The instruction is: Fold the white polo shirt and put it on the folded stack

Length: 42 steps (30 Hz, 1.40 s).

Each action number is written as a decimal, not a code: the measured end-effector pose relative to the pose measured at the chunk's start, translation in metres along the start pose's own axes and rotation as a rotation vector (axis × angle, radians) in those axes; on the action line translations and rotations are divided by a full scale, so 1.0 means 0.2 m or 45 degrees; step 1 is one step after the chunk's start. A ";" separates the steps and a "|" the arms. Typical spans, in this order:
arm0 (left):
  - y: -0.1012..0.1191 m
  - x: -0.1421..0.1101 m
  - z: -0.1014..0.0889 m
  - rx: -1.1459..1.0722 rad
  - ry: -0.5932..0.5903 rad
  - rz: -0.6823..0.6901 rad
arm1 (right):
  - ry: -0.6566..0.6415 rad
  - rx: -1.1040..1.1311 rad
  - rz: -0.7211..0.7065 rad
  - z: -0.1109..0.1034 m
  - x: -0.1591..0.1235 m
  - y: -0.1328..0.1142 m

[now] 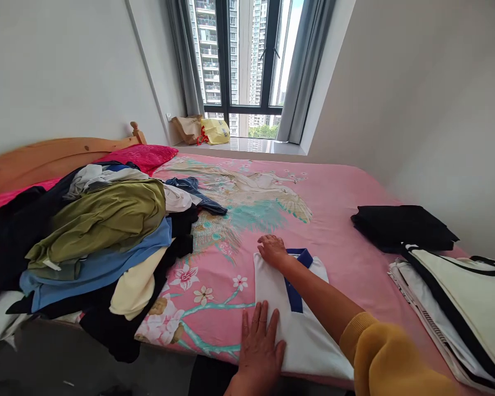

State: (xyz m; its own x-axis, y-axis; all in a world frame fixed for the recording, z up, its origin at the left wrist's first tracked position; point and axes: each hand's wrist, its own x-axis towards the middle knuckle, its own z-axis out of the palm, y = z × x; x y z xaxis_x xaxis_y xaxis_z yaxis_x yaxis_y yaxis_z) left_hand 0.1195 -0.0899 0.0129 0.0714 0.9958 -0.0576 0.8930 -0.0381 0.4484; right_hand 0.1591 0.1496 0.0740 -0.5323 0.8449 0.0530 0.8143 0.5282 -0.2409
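A white polo shirt (274,297) with a navy collar and placket lies folded into a rectangle at the bed's near edge. My left hand (259,341) rests palm down along its lower left side, fingers spread. Reaching across the shirt from the right, my right hand (273,250) lies over its upper left corner. The fingers of that hand are together and slightly bent, with no cloth visibly pinched. My right forearm hides part of the collar and placket.
Left on the bed (334,187) is a heap of loose clothes, with an olive garment (111,214) on top and jeans (198,195) behind. On the right sit folded black clothes (402,225) and a stack topped by a cream shirt (470,297). Bags (215,131) stand on the windowsill.
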 end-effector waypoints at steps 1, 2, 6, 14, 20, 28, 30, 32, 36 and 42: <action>0.00 0.00 0.00 -0.007 0.015 0.002 | 0.071 0.028 0.005 -0.03 -0.05 0.04; 0.01 -0.01 0.00 -0.018 0.031 0.010 | 0.165 0.078 0.006 -0.06 -0.11 0.10; -0.03 0.05 -0.03 -0.137 0.193 -0.078 | 0.641 0.506 0.144 -0.09 -0.45 0.48; -0.21 0.56 -0.32 -0.870 0.147 -0.603 | 0.640 0.915 0.645 0.09 -0.96 0.88; -0.23 0.80 -0.42 -0.923 -0.029 -0.776 | 0.447 0.751 0.737 0.09 -0.87 0.81; -0.25 0.92 -0.41 -0.768 0.169 -0.774 | 0.281 0.939 0.760 0.05 -0.59 0.90; -0.22 0.90 -0.39 -0.708 0.315 -0.736 | 0.270 0.960 0.744 0.07 -0.53 0.92; -0.16 0.86 -0.34 -0.572 0.495 -0.512 | 0.258 0.974 0.726 0.08 -0.50 0.94; -0.04 0.75 -0.20 -0.113 0.574 0.183 | 0.222 0.983 0.669 0.09 -0.47 0.98; 0.00 0.66 -0.05 0.180 0.562 0.158 | 0.079 0.868 0.535 0.05 -0.44 1.01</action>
State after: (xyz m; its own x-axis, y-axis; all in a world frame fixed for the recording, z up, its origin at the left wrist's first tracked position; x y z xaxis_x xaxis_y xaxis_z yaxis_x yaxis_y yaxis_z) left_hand 0.1245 0.0421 0.0134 0.0129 0.9223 0.3863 0.9436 -0.1391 0.3005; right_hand 0.3679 0.1802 0.0114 -0.1823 0.9753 -0.1245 0.6126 0.0136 -0.7903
